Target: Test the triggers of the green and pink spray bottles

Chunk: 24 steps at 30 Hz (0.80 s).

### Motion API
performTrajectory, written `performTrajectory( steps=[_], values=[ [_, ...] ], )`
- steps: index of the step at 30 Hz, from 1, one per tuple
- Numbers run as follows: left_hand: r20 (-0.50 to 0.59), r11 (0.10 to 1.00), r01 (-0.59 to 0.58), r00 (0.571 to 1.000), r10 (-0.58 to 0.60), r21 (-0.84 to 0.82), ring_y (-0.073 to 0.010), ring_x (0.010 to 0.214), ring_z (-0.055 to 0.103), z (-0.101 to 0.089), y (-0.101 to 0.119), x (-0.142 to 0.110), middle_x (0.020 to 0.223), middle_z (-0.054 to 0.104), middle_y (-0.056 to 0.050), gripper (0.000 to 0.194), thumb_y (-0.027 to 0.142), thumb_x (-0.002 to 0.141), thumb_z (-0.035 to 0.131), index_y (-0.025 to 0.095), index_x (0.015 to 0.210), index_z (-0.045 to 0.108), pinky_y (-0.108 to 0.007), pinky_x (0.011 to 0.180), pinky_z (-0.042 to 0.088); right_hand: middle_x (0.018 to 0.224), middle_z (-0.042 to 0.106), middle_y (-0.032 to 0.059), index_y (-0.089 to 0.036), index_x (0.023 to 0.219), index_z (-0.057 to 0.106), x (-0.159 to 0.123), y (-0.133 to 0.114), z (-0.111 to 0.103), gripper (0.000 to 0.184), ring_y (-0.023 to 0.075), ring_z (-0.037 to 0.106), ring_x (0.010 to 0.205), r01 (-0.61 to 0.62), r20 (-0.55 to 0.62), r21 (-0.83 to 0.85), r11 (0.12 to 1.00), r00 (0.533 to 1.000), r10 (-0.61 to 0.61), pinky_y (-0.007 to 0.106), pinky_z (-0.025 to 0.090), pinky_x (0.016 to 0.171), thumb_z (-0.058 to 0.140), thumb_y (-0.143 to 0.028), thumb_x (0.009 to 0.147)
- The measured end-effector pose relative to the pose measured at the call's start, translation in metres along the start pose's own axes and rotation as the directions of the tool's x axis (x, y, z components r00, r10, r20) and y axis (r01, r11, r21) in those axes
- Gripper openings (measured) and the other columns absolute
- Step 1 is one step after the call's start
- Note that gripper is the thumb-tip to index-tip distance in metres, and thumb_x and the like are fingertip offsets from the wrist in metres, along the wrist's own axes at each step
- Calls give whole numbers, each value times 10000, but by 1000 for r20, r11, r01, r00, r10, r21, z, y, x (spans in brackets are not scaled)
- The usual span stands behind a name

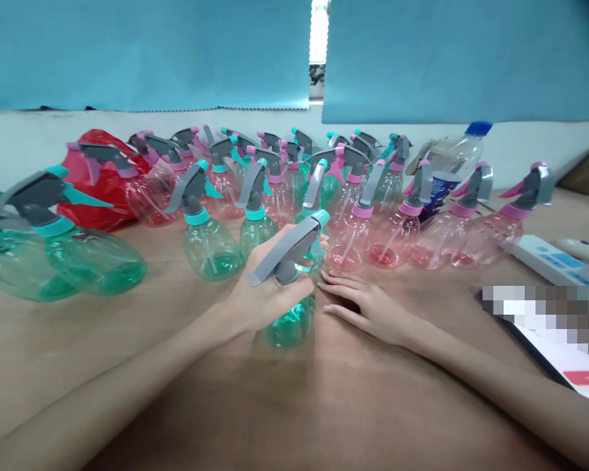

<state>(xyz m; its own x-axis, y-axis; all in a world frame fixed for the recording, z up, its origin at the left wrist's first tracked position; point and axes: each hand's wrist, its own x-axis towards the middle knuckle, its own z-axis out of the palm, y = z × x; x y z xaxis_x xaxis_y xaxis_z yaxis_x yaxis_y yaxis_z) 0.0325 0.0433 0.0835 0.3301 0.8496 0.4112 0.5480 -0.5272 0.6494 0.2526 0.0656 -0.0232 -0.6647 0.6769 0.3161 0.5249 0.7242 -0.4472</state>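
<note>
My left hand (267, 291) is wrapped round the neck of a green spray bottle (289, 324), just below its grey trigger head with a turquoise nozzle. The bottle looks upright, and part of its collar is hidden by my fingers. To its right, my right hand (370, 304) lies low on the table with the fingers stretched out and nothing in them. Behind my hands stand more green spray bottles (212, 252) with turquoise collars. Pink spray bottles (385, 245) with pink collars are lined up beyond my right hand.
A brown table (201, 405) bears several more spray bottles at the back and a green pair (95, 258) at the left. A red plastic bag (91, 212) is behind those. On the right are a large blue-capped bottle (454, 157), a white device (550, 258) and a tablet-like screen (535, 333).
</note>
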Motion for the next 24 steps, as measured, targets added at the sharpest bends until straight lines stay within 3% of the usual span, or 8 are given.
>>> performTrajectory(
  steps=[5,11,18,24],
  values=[
    [-4,998,28,1000,-28,-60,-142,599,542,2,2,-2,758,597,20,304,190,718,488,226,1013,552,-262,592,510,1385,581,104,-210,1351,571,0,0,0,437,284,498,1321,0,11,-5,1000,1000,0,507,448,1075,483,-419,976],
    [-1,988,33,999,-34,-148,-143,716,603,1,6,-1,945,649,-10,255,170,690,511,219,929,584,-277,785,569,1381,586,99,-217,1353,568,1,0,-1,437,275,503,1318,-1,17,-16,1000,1000,1,487,455,1072,481,-423,977],
    [1,989,53,999,-54,-140,-133,647,587,2,4,-1,881,669,2,398,183,707,520,214,1092,617,-293,775,576,1394,569,123,-163,1347,570,1,0,-1,458,284,492,1326,-4,34,-31,1000,999,5,497,435,1086,468,-420,983],
    [-4,988,70,997,-72,-134,-142,668,601,2,2,-2,827,666,12,410,190,705,515,219,1097,633,-280,760,575,1387,577,123,-158,1343,575,1,1,0,457,280,497,1322,-1,31,-22,1000,1000,2,482,441,1084,476,-416,980]
  ],
)
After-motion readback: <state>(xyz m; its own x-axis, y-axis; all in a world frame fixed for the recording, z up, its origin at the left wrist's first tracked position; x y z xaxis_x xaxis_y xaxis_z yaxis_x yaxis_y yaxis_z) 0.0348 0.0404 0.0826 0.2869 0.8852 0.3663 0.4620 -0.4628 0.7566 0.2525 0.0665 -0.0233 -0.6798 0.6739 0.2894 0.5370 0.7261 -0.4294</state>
